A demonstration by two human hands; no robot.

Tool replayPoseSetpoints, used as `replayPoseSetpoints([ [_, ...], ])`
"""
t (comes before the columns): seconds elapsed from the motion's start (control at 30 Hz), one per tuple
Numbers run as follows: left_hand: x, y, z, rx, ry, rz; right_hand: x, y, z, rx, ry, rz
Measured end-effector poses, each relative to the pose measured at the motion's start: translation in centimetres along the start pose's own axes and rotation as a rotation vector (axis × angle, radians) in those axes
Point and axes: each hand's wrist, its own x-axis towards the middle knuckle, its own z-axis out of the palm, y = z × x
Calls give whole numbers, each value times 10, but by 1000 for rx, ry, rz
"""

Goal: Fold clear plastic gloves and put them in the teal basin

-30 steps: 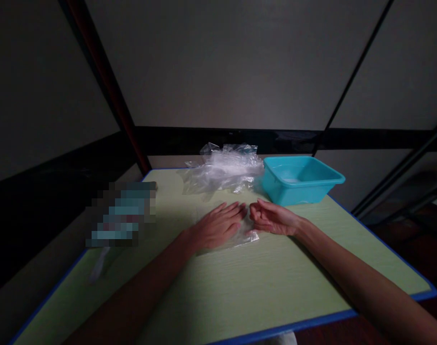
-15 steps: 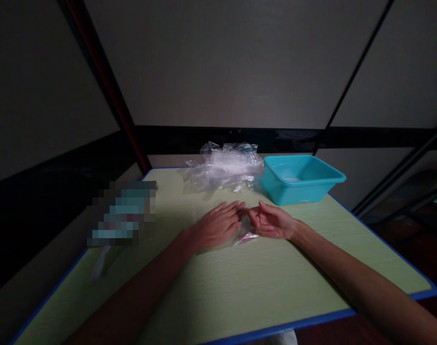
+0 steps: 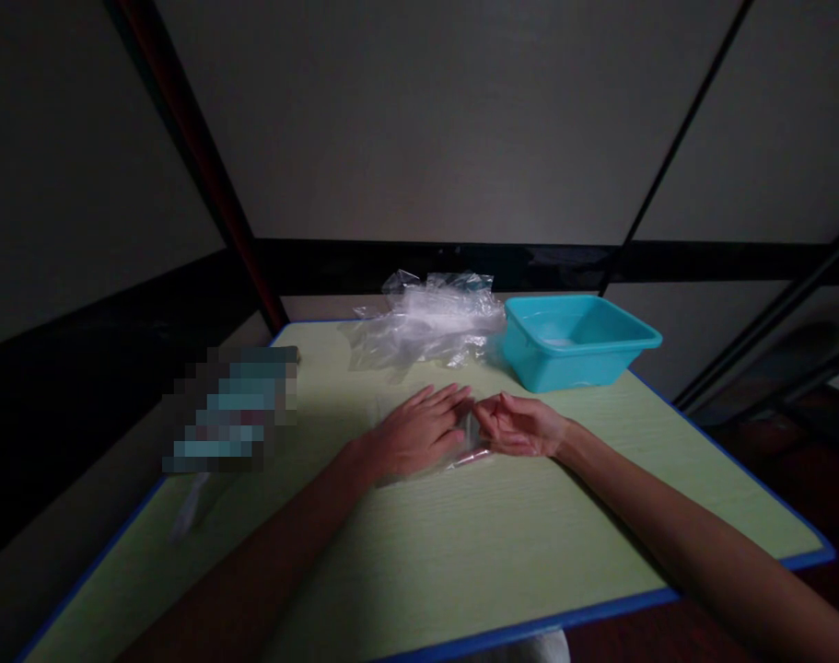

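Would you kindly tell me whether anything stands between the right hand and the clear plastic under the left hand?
Nothing visible does: the right hand has its curled fingers at the clear plastic's right edge. The left hand lies flat over much of the rest.

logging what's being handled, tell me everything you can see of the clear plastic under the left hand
The clear plastic is thin and shiny, lying mostly flat on the green table. The left hand covers much of it, palm down. The right hand, fingers curled, is at its right side, beside a reddish streak. Whether those fingers grip it, or it is a bag, is unclear.
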Motion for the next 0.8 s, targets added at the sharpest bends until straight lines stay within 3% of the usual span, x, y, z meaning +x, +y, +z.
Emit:
replayPoseSetpoints([
  [0.8, -1, 1, -3, -15, -30, 3, -4, -2, -2, 2, 32, 39],
])
